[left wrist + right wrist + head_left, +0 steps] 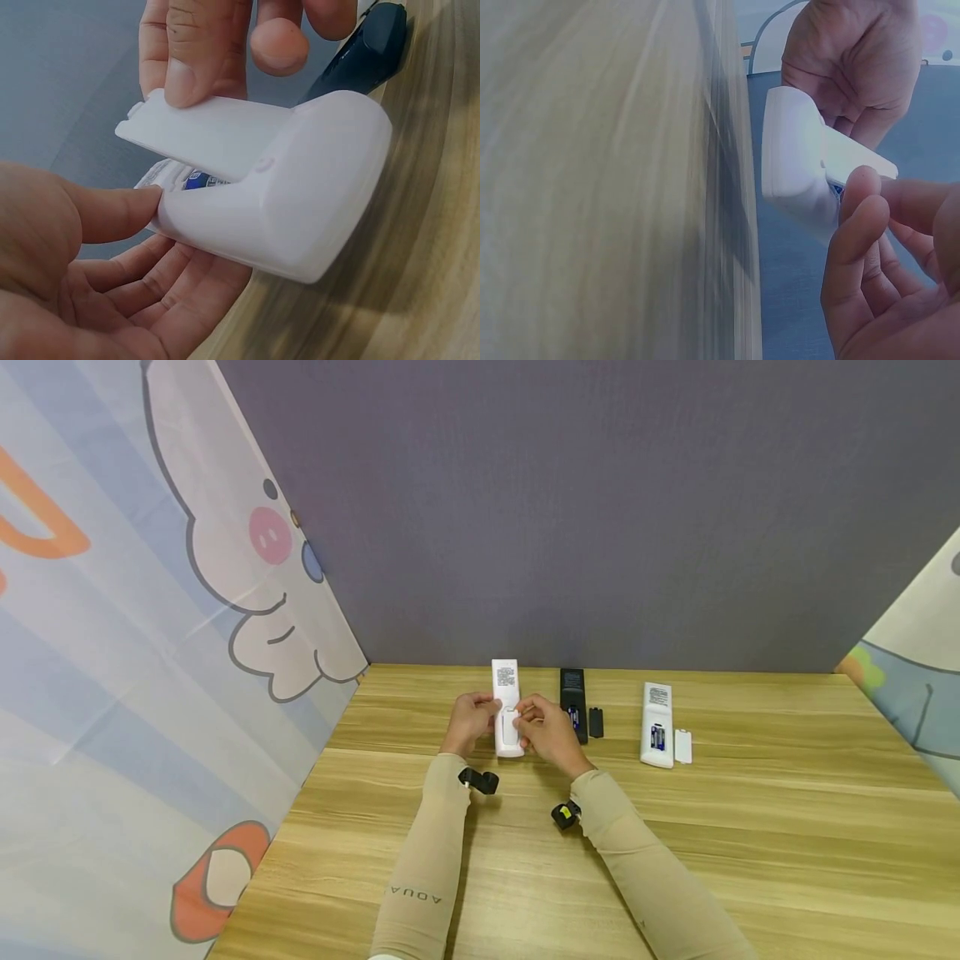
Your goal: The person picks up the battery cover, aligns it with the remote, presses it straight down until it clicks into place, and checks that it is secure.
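Observation:
My left hand [469, 722] grips a white remote control [506, 692] by its side, back face up, over the table. In the left wrist view its thumb presses the edge and the fingers lie underneath. With my right hand [552, 732] I pinch the free end of the white battery cover [206, 129]. The cover is tilted up from the compartment, its other end meeting the remote's rounded end. Under it shows part of a blue battery [198, 180]. The right wrist view shows the cover [855, 156] standing at an angle to the remote [791, 146].
Right of my hands lies a black remote [572, 689], batteries exposed, with its black cover [596, 722] beside it. Farther right is another white remote [657, 714] with batteries showing and its cover [682, 747] alongside. A grey panel [570, 527] rises behind the wooden table [787, 810].

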Action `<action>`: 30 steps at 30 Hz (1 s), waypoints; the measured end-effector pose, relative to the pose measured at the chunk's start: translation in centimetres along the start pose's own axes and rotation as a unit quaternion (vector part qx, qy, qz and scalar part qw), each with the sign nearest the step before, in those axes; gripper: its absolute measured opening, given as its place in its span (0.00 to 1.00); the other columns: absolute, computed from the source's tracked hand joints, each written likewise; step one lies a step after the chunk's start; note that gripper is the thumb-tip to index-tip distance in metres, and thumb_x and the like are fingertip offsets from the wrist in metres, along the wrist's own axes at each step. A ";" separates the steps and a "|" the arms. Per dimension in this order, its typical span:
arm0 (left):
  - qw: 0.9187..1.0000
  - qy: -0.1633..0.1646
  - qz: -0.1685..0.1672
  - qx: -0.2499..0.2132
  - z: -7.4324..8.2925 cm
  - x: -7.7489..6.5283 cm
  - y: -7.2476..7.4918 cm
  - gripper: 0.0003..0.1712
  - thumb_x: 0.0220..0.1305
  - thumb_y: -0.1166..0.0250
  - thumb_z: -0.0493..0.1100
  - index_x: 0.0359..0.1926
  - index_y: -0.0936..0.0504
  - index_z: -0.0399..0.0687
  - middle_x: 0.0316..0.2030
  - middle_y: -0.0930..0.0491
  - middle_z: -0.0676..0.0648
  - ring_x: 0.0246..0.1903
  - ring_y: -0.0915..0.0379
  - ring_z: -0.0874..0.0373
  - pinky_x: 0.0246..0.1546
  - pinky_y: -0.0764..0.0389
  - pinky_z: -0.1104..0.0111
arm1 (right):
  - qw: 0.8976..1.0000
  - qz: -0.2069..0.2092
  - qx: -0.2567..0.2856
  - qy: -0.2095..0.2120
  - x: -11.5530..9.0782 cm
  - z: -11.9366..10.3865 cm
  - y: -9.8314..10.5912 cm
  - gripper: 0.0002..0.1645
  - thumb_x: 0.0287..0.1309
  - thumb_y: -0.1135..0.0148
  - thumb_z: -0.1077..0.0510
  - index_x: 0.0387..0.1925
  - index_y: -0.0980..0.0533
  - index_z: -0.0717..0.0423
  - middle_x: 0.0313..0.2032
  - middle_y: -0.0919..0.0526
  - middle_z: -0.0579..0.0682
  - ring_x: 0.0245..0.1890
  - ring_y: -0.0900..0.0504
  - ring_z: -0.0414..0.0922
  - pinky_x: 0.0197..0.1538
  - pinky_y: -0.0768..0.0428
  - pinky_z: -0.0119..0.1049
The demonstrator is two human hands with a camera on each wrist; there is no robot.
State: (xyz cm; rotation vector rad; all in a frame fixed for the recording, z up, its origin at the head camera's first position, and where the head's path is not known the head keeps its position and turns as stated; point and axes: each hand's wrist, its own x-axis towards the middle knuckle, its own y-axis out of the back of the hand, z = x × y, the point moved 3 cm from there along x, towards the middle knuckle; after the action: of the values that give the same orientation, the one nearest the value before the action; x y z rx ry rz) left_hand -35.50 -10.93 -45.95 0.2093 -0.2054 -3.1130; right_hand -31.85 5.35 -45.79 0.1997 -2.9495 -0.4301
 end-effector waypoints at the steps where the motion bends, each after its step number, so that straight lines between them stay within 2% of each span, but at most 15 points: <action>1: 1.000 0.000 -0.001 0.000 0.0 0.0 0.0 0.18 0.74 0.39 0.37 0.59 0.22 0.29 0.43 0.15 0.36 0.33 0.18 0.57 0.34 0.14 0.67 | 1.000 0.000 -0.002 0.001 0.0 0.0 0.0 0.08 0.67 0.35 0.64 0.47 0.22 0.55 0.36 0.16 0.57 0.23 0.17 0.52 0.22 0.23 0.34; 7: 1.000 -0.001 -0.007 -0.003 0.1 0.0 0.1 0.18 0.74 0.39 0.37 0.59 0.22 0.30 0.44 0.15 0.37 0.34 0.17 0.56 0.37 0.13 0.65 | 1.000 -0.001 -0.023 0.004 0.0 0.1 -0.1 0.12 0.66 0.34 0.63 0.49 0.22 0.54 0.37 0.17 0.56 0.24 0.17 0.51 0.25 0.18 0.39; 14: 1.000 -0.001 -0.015 -0.004 0.4 -0.2 0.2 0.19 0.74 0.40 0.38 0.60 0.22 0.30 0.43 0.16 0.37 0.34 0.17 0.56 0.37 0.13 0.63 | 0.999 0.000 -0.049 0.014 -0.2 -0.2 -0.2 0.15 0.65 0.33 0.63 0.52 0.22 0.56 0.36 0.18 0.57 0.25 0.15 0.55 0.25 0.19 0.35; 23: 1.000 -0.003 -0.020 0.000 0.6 -0.4 0.1 0.19 0.75 0.40 0.38 0.60 0.23 0.30 0.45 0.16 0.36 0.34 0.16 0.55 0.40 0.12 0.61 | 0.998 0.005 -0.060 0.009 -0.3 -0.2 -0.2 0.19 0.64 0.31 0.63 0.55 0.22 0.54 0.36 0.19 0.57 0.24 0.15 0.50 0.27 0.17 0.37; 30: 1.000 -0.003 -0.023 0.002 0.6 -0.4 0.2 0.19 0.75 0.40 0.39 0.61 0.23 0.31 0.47 0.16 0.35 0.36 0.16 0.54 0.41 0.12 0.59 | 0.998 0.003 -0.065 0.013 -0.3 -0.3 -0.2 0.19 0.65 0.32 0.62 0.56 0.22 0.53 0.36 0.19 0.56 0.26 0.15 0.53 0.28 0.16 0.38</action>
State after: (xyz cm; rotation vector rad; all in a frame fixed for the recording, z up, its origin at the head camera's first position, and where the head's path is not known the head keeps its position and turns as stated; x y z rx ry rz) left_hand -35.19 -11.04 -45.29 0.2078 -0.2107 -3.1586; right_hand -31.45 5.15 -45.59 0.1778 -2.8835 -0.6117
